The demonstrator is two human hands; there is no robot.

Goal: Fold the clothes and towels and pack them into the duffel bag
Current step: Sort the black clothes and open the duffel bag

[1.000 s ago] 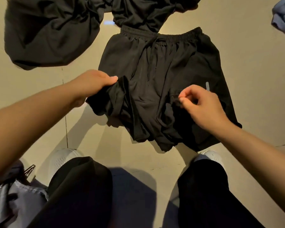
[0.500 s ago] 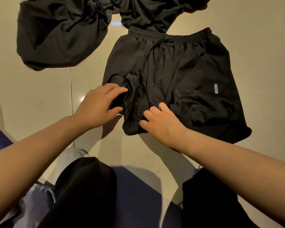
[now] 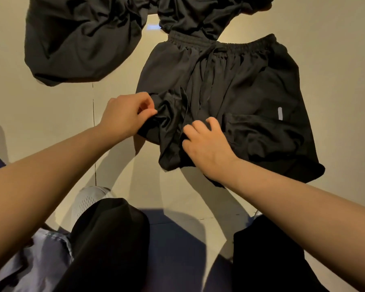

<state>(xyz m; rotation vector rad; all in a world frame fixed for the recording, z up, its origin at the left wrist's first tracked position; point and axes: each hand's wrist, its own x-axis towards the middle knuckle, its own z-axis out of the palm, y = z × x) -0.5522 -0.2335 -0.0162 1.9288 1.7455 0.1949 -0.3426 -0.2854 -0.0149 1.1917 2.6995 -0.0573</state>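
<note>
Black shorts [image 3: 236,89] with an elastic waistband and drawstring lie spread on the pale floor, waistband away from me. Their left leg is bunched up near the hem. My left hand [image 3: 124,116] pinches that bunched fabric at its left edge. My right hand [image 3: 207,144] lies on the lower middle of the shorts, fingers curled into the cloth at the crotch. A small white label [image 3: 280,113] shows on the right leg, which lies flatter. The duffel bag is not clearly in view.
A crumpled black garment [image 3: 82,39] lies at the top left, touching another black piece [image 3: 198,15] above the waistband. Grey-blue fabric [image 3: 30,264] sits at the bottom left beside my knees. A white shoe [image 3: 89,201] shows under my left arm.
My left hand has gone from flat fingers on the left leg to pinching its bunched fabric. My right hand has curled its fingers into the cloth and sits slightly further right.
</note>
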